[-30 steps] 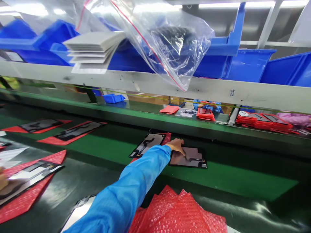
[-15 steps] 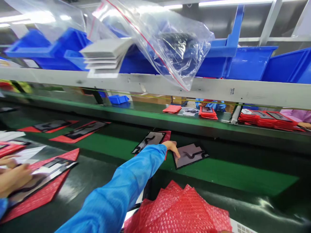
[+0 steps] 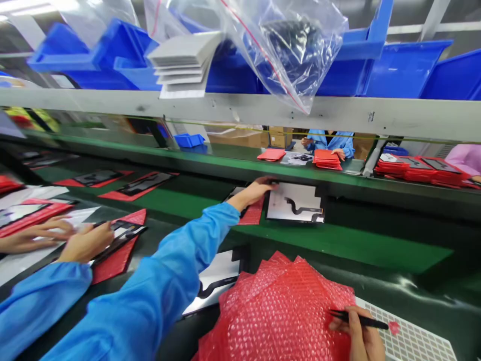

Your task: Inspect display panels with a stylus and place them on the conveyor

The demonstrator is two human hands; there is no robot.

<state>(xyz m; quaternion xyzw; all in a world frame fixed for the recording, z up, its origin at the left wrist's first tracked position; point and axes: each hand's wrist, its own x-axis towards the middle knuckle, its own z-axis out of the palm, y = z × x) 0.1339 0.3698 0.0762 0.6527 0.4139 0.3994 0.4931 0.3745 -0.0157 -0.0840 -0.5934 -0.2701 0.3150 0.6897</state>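
My left hand (image 3: pixel 257 193) reaches across the green belt and pinches the top left corner of a display panel (image 3: pixel 280 203), a grey sheet with a black border and a curved black flex cable. The panel is tipped up toward me. Black tweezers (image 3: pixel 370 321) are in my right hand (image 3: pixel 363 338), low at the right, their tips over a fanned pile of red bubble bags (image 3: pixel 278 311). Behind my left wrist, another panel on a red bag (image 3: pixel 253 213) is partly hidden. A further panel (image 3: pixel 220 276) lies between my left sleeve and the pile, partly covered.
At the left, a co-worker's hands (image 3: pixel 88 240) handle a panel over a red bag (image 3: pixel 116 265). A white sheet of small grey squares (image 3: pixel 417 331) lies at the lower right. Overhead runs a shelf edge (image 3: pixel 240 108) with blue bins (image 3: pixel 406 70) and a hanging clear bag (image 3: pixel 300 65).
The panel by my left hand was lying on the belt and is now raised at its far edge in my fingers. My right hand with the tweezers has come into view.
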